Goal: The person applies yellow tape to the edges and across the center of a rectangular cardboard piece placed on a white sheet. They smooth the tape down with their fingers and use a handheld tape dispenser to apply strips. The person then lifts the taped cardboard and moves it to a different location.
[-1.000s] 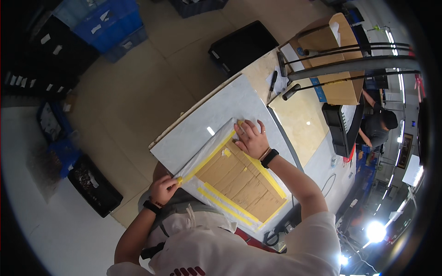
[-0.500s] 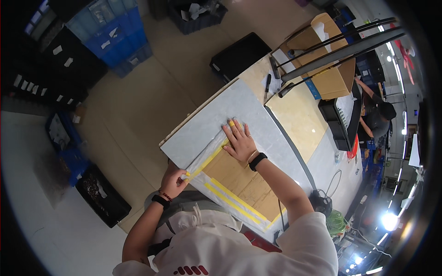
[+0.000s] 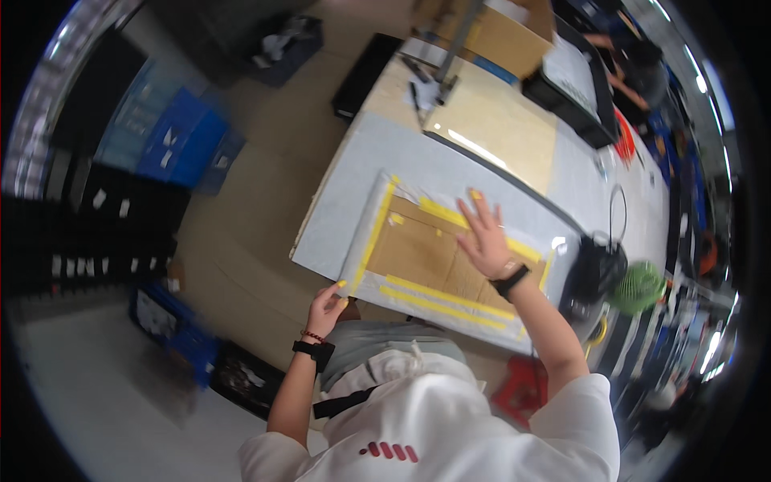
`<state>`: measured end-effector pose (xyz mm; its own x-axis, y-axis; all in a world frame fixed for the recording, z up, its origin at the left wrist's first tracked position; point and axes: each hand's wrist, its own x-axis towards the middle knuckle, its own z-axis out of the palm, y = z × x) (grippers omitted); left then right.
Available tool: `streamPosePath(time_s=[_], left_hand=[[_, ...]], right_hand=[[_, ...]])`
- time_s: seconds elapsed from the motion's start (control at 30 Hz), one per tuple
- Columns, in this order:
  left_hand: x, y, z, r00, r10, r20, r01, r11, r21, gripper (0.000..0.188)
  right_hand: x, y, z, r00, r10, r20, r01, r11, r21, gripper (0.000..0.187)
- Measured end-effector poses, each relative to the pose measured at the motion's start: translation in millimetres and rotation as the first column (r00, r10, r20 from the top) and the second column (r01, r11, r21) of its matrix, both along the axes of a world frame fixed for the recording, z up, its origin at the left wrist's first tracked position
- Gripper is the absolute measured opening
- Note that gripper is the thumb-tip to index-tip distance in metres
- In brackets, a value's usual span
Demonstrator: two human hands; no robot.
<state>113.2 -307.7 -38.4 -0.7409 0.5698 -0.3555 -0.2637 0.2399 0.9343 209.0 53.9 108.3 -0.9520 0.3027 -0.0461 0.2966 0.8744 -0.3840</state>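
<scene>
A brown cardboard panel lies flat on the worktable, its margins wrapped in whitish film and fixed with strips of yellow tape. My left hand is at the panel's near left corner, just off the table edge. Its thumb and index finger are apart, with yellow at the tips. Fingers spread, my right hand is over the right part of the panel and its far taped margin. A yellow band wraps one of its fingertips. Whether the palm touches the cardboard I cannot tell.
On the grey-topped table are a cream sheet, a cardboard box, a black crate and a green fan. Blue bins stand at left. Another person works at the far right.
My left hand has let go of the panel's near left corner. My right hand has lifted from the left taped margin and moved right across the panel. The whole view has shifted.
</scene>
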Motion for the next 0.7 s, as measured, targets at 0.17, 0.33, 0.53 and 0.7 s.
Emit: streamPosePath(time_s=[0.17,0.33,0.53,0.7], left_hand=[[18,-20,6,0.958,0.144,-0.246,-0.164,0.984,-0.063,0.042],[55,26,28,0.701,0.367,-0.612,-0.437,0.899,0.039,0.035],[284,231,82,0.925,-0.220,-0.310,0.229,0.973,-0.006,0.013],[466,325,49,0.169,-0.979,0.116,0.959,0.191,0.209,0.031]], right_hand=[[231,52,37,0.761,-0.546,-0.350,0.566,0.823,-0.055,0.038],[507,70,39,-0.152,-0.829,-0.539,0.789,0.226,-0.571,0.022],[608,98,-67,0.192,-0.981,-0.031,0.799,0.174,-0.576,0.037],[589,117,-84,0.357,-0.908,0.220,0.570,0.024,-0.822,0.032]])
